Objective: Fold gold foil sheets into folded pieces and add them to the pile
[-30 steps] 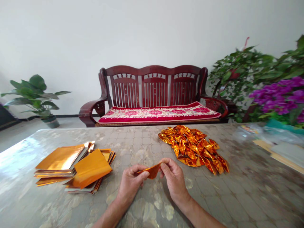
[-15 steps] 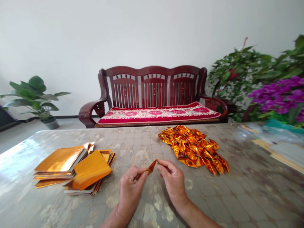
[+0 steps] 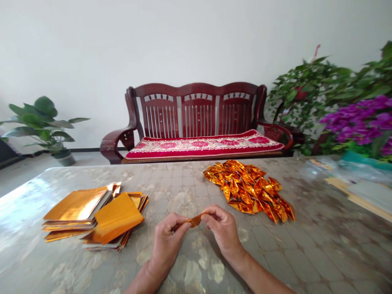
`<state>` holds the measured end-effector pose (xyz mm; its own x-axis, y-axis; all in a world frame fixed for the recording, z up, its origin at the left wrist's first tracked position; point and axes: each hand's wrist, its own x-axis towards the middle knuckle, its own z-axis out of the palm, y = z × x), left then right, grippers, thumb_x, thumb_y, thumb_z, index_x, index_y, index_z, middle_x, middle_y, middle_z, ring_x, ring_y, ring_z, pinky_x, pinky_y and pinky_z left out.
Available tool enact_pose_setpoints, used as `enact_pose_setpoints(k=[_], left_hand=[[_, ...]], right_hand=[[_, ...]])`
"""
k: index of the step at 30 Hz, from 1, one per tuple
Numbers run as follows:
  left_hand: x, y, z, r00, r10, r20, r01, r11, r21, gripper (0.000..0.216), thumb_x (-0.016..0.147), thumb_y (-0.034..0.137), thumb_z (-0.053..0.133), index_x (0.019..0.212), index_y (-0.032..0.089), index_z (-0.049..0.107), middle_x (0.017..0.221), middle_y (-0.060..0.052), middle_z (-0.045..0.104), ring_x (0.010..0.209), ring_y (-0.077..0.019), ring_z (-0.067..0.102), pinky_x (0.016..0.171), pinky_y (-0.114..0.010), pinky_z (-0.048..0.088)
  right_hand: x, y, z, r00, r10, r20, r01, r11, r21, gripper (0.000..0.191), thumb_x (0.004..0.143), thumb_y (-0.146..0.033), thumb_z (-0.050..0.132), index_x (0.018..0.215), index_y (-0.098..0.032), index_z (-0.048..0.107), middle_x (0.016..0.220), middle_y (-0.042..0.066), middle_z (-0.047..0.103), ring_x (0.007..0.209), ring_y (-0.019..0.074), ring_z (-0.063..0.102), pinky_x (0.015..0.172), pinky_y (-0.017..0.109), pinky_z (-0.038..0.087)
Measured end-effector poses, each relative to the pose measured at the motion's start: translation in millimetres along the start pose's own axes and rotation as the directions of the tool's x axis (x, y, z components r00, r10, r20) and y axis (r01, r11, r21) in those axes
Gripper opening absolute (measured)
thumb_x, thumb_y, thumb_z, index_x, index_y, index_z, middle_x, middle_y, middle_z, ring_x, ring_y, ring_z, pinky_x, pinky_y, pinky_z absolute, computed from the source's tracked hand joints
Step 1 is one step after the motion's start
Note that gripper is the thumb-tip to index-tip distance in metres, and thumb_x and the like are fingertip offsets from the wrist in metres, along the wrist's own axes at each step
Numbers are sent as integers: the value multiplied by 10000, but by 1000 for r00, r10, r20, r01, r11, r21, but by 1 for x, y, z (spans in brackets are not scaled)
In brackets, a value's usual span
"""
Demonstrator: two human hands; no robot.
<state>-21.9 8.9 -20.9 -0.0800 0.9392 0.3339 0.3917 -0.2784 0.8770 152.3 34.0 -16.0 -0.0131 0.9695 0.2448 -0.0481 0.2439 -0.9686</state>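
A small folded piece of gold foil paper (image 3: pixel 195 220) is pinched between both my hands just above the patterned table (image 3: pixel 306 245). My left hand (image 3: pixel 167 243) grips its left end with closed fingers. My right hand (image 3: pixel 225 232) pinches its right end. To the left lies a stack of flat gold foil sheets (image 3: pixel 94 216). Behind and to the right of my hands sits a pile of folded gold foil pieces (image 3: pixel 249 190).
A dark red wooden bench (image 3: pixel 196 122) with a red cushion stands behind the table. A potted plant (image 3: pixel 45 126) is on the floor at far left. Leafy plants with purple flowers (image 3: pixel 358 122) and plastic bags (image 3: pixel 352 171) crowd the right side.
The foil piece has been folded narrower and now lies flatter between my fingers; half a second ago it pointed upward. Both hands stayed in place.
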Motion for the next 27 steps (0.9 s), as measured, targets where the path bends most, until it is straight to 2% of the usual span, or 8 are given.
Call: enact_pose_setpoints(k=[3, 6, 9, 11, 15, 19, 22, 27], left_hand=[[3, -6, -2, 997, -81, -11, 80, 994, -79, 101, 764, 289, 721, 804, 206, 763, 701, -10, 708, 648, -157, 629, 622, -241, 464], [5, -10, 1, 980, -195, -39, 179, 948, -264, 256, 730, 298, 743, 960, 190, 717, 801, -29, 743, 658, -165, 657, 605, -250, 503], [6, -10, 7, 965, -254, -63, 198, 868, -455, 345, 699, 270, 763, 1007, 193, 626, 954, -41, 736, 649, -143, 669, 584, -245, 531], [6, -7, 10, 955, -282, -87, 199, 833, -517, 360, 677, 245, 780, 975, 197, 584, 990, -30, 712, 645, -129, 675, 583, -240, 544], [5, 0, 14, 929, -354, -106, 232, 783, -577, 342, 653, 271, 803, 894, 184, 576, 915, -15, 706, 668, -146, 697, 590, -248, 565], [5, 1, 14, 899, -434, -64, 315, 740, -594, 304, 637, 332, 812, 816, 145, 652, 732, -30, 719, 686, -175, 701, 596, -250, 570], [6, -1, 12, 881, -470, -65, 335, 713, -615, 326, 627, 355, 815, 836, 133, 700, 725, -50, 738, 685, -183, 699, 556, -236, 560], [8, -4, 7, 910, -408, -72, 295, 760, -580, 384, 651, 388, 803, 927, 123, 766, 802, -78, 757, 644, -164, 664, 455, -201, 504]], right_hand=[[1, -2, -2, 998, -33, 59, 34, 999, -19, 197, 806, -353, 704, 699, -189, 689, 654, -19, 585, 584, 117, 493, 550, 225, 392], [1, 0, -3, 998, -25, 62, 24, 999, 21, 227, 834, -379, 682, 713, -188, 665, 659, -20, 565, 591, 122, 487, 551, 227, 396], [2, 5, -4, 999, -25, 39, 22, 998, 61, 227, 835, -388, 686, 729, -189, 658, 676, -18, 563, 603, 127, 496, 559, 227, 410], [2, 7, -5, 999, -34, 22, 32, 998, 57, 218, 836, -381, 691, 737, -190, 659, 685, -17, 568, 601, 125, 497, 561, 226, 407], [1, 8, -4, 998, -69, -6, 69, 997, 38, 215, 836, -369, 694, 721, -193, 652, 684, -19, 565, 597, 122, 487, 572, 228, 402], [1, 7, -1, 997, -71, 7, 71, 997, 19, 208, 825, -361, 703, 713, -192, 660, 674, -17, 572, 589, 119, 478, 560, 226, 395], [1, 8, -1, 999, -50, 2, 50, 999, 6, 196, 803, -360, 718, 718, -189, 674, 665, -13, 589, 574, 119, 482, 545, 227, 395], [3, 13, -2, 997, 57, -49, -55, 998, 40, 220, 725, -388, 773, 754, -186, 690, 639, -3, 629, 549, 130, 516, 522, 232, 428]])
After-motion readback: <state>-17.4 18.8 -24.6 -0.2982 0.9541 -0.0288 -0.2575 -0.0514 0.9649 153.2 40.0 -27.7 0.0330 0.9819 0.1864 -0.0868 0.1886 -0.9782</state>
